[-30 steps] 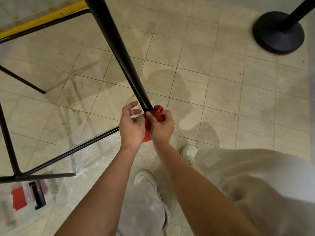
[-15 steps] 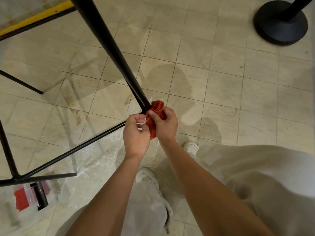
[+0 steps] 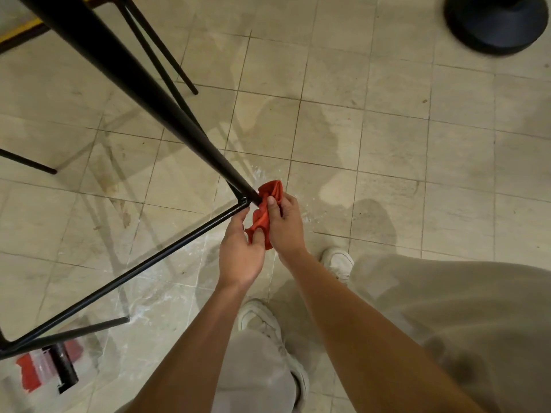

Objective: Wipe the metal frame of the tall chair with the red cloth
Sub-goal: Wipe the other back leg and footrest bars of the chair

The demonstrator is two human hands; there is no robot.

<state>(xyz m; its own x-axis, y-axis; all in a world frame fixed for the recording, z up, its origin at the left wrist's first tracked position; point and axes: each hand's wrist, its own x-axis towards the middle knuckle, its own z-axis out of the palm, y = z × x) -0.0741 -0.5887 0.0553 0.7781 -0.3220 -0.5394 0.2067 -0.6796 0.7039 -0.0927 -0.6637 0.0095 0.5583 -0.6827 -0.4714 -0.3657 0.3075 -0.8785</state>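
Both hands have slid lower: the red cloth (image 3: 269,201) now bunches round the black chair leg (image 3: 164,114) just below its crossbar (image 3: 149,260) joint, right hand (image 3: 284,225) gripping it, left hand (image 3: 240,254) pinching its lower tail.

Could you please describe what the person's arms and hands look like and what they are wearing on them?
The left forearm and right forearm are bare to the frame's edge; no sleeve shows. The left hand and right hand wear no gloves, and no watch, bracelet or ring is visible. Lower down are light beige trousers and white shoes.
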